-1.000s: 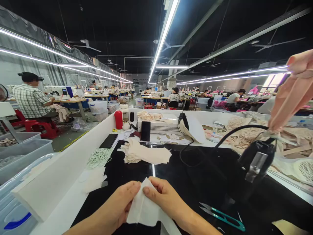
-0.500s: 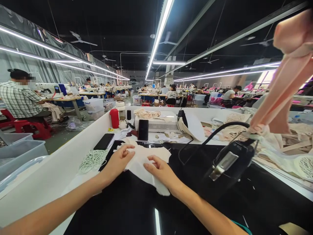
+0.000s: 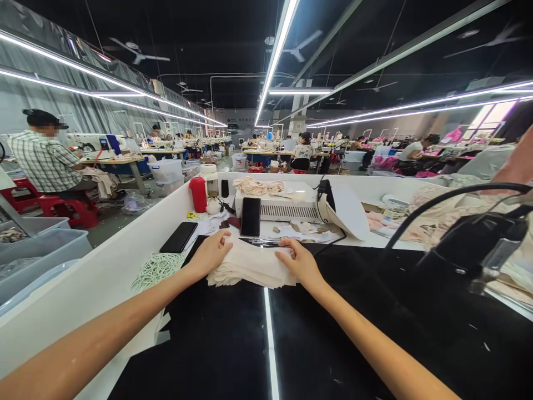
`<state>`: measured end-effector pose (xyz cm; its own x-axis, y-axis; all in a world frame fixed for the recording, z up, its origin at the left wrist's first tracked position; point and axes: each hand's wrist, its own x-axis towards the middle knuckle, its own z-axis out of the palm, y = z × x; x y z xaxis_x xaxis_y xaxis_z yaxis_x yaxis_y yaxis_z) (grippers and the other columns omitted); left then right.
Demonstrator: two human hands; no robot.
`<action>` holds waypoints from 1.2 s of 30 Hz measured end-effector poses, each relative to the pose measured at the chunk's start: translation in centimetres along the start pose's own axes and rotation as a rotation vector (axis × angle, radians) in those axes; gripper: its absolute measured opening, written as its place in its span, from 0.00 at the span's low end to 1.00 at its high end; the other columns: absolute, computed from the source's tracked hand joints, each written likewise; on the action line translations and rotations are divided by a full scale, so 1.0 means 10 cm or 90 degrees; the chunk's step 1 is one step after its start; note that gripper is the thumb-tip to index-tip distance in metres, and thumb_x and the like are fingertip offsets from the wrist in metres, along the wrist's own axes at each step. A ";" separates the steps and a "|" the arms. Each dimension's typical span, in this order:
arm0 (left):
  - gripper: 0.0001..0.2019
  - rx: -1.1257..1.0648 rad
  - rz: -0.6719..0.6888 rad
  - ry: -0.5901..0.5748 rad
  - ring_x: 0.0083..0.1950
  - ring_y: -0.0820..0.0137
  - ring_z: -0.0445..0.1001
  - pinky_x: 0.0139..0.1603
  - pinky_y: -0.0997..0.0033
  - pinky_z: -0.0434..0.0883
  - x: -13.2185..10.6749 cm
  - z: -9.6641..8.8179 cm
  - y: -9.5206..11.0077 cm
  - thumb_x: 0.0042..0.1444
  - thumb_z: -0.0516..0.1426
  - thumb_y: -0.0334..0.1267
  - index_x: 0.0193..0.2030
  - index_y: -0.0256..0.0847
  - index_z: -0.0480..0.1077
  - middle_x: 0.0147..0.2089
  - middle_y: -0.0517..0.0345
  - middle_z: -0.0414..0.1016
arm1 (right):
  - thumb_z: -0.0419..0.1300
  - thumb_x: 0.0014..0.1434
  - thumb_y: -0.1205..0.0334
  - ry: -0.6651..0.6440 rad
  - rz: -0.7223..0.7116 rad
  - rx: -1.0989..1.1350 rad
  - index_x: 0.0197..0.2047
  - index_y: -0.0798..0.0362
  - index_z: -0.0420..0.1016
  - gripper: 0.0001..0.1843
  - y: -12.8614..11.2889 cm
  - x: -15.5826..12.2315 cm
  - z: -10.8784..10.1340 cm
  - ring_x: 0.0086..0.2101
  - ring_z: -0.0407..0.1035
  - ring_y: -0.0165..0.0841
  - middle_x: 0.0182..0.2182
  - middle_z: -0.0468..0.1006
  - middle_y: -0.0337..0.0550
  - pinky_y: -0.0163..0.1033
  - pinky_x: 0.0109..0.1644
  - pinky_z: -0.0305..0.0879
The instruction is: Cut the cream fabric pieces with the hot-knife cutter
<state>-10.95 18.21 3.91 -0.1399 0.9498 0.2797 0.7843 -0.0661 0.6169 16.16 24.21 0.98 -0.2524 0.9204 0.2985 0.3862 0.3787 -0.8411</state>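
On the black work surface (image 3: 233, 344) lies a stack of cream fabric pieces (image 3: 254, 264), its layers fanned slightly along the near edge. My left hand (image 3: 213, 254) has its fingers curled at the upper left end of the stack. At the right end, my right hand (image 3: 303, 265) holds the edge with bent fingers and thumb. The stack's far corners are partly covered by my fingers. Beside my left forearm sits a tangle of pale green cord (image 3: 157, 272).
A black hand-held cutting machine (image 3: 470, 244) with a thick cable hangs at the right. Behind the stack stand a phone (image 3: 250, 216) and a white vented box (image 3: 287, 210). Another phone (image 3: 179, 237) lies left, near a red container (image 3: 198, 194). A person (image 3: 50, 161) sits at far left.
The loose white piece between my hands is no longer spread over the surface; a neat cream stack shows there. My right hand moved right and away from me. The cutting machine appears farther right.
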 end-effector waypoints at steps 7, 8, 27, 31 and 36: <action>0.17 0.024 -0.009 -0.029 0.40 0.66 0.78 0.43 0.61 0.78 -0.08 -0.05 -0.02 0.71 0.58 0.47 0.58 0.38 0.71 0.47 0.53 0.77 | 0.58 0.59 0.62 -0.001 -0.068 -0.138 0.47 0.51 0.78 0.14 0.06 -0.17 0.00 0.50 0.69 0.47 0.48 0.80 0.50 0.53 0.59 0.62; 0.17 0.026 -0.008 -0.032 0.39 0.67 0.78 0.42 0.62 0.77 -0.09 -0.09 -0.01 0.72 0.57 0.47 0.59 0.38 0.70 0.47 0.53 0.77 | 0.58 0.60 0.62 0.001 -0.076 -0.147 0.48 0.51 0.78 0.14 0.04 -0.21 -0.01 0.52 0.68 0.48 0.50 0.79 0.50 0.54 0.61 0.61; 0.17 0.394 -0.157 -0.235 0.48 0.48 0.81 0.40 0.60 0.67 -1.42 -1.04 -0.30 0.60 0.52 0.50 0.46 0.43 0.76 0.49 0.45 0.82 | 0.58 0.63 0.68 -0.131 -0.167 -0.068 0.44 0.48 0.77 0.09 -0.53 -0.89 0.11 0.52 0.72 0.42 0.47 0.79 0.45 0.50 0.60 0.65; 0.12 0.390 -0.172 -0.254 0.43 0.53 0.80 0.35 0.64 0.63 -1.48 -0.98 -0.37 0.62 0.51 0.46 0.43 0.44 0.71 0.44 0.49 0.82 | 0.58 0.63 0.69 -0.171 -0.167 -0.056 0.43 0.48 0.77 0.09 -0.62 -0.97 0.12 0.49 0.72 0.41 0.46 0.78 0.44 0.48 0.57 0.67; 0.08 0.380 -0.157 -0.244 0.39 0.56 0.78 0.33 0.66 0.57 -1.49 -0.95 -0.40 0.62 0.50 0.42 0.38 0.45 0.68 0.39 0.52 0.80 | 0.58 0.63 0.70 -0.199 -0.158 -0.048 0.42 0.49 0.76 0.08 -0.68 -1.03 0.13 0.47 0.72 0.39 0.45 0.78 0.44 0.46 0.55 0.66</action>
<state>-17.78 1.41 4.25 -0.2189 0.9629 -0.1576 0.9674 0.2352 0.0936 14.99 12.01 2.97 -0.5993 0.7307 0.3270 0.3405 0.6024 -0.7220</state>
